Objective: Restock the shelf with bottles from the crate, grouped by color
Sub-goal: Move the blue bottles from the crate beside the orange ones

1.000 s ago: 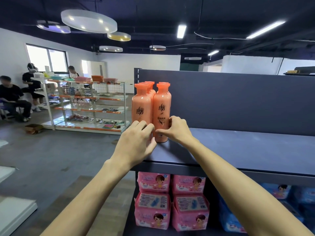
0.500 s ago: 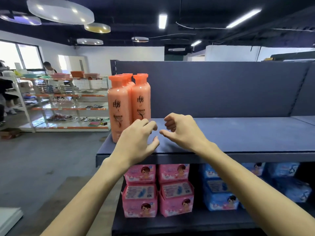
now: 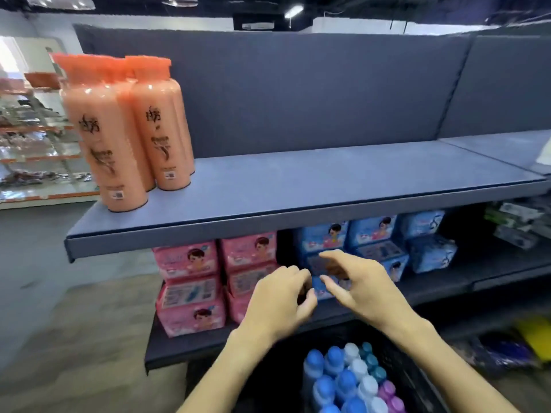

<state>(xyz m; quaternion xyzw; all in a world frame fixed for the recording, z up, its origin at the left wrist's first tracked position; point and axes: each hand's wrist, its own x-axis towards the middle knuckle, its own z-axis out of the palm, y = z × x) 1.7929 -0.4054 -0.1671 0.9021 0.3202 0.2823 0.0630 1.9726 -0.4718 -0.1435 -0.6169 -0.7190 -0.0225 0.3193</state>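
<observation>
Several orange bottles stand grouped at the left end of the grey-blue top shelf. Below my arms, a dark crate holds several bottles with blue, pale blue, teal and purple caps. My left hand and my right hand hover side by side in front of the lower shelf, above the crate. Both have loosely curled fingers and hold nothing.
Pink packs and blue packs are stacked on the lower shelf. The top shelf right of the orange bottles is bare. Another display rack stands across the floor at left. A yellow item lies low at right.
Both hands have come away from the orange bottles and dropped from the top shelf to in front of the lower shelf. The view has tilted down, bringing the crate into sight.
</observation>
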